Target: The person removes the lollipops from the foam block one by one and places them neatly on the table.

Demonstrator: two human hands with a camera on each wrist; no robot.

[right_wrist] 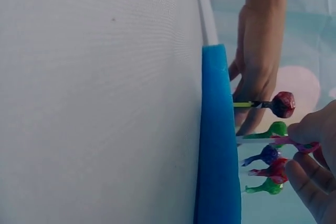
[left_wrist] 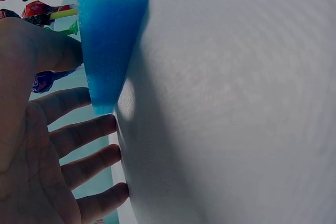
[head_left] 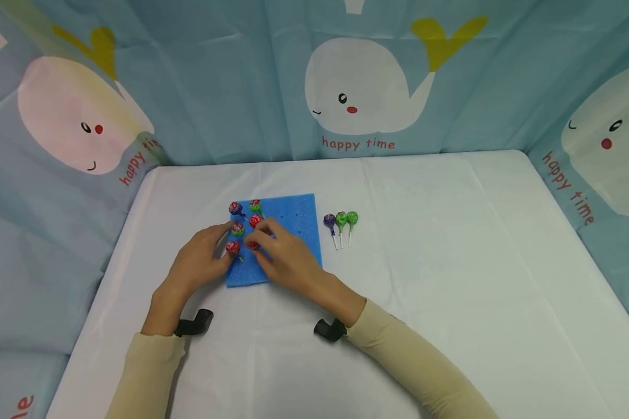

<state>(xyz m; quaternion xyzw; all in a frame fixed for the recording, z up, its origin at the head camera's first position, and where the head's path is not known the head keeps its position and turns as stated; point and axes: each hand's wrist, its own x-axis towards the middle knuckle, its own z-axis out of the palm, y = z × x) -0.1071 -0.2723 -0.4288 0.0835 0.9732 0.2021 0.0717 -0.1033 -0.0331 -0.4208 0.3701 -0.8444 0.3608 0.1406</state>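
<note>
A blue foam block [head_left: 305,256] lies on the table with several wrapped lollipops standing in its left part. My right hand [head_left: 292,263] pinches a pink-red lollipop [right_wrist: 304,147] by its wrapped head; its white stick points down and meets the foam top in the right wrist view. My left hand [head_left: 198,259] rests at the block's left edge, fingers fairly straight and spread, the thumb over the edge. Near that hand stand a red lollipop [head_left: 233,248], a green one [head_left: 238,230] and a purple one [head_left: 235,208]. Behind the right fingers are another red lollipop [head_left: 255,221] and a green-red one [head_left: 255,205].
Right of the block, a purple lollipop [head_left: 329,220] and two green lollipops [head_left: 352,217] lie side by side on the white tablecloth [head_left: 450,262]. Small holes dot the foam's right part. A blue whale-print curtain [head_left: 230,93] hangs behind the table and along its sides.
</note>
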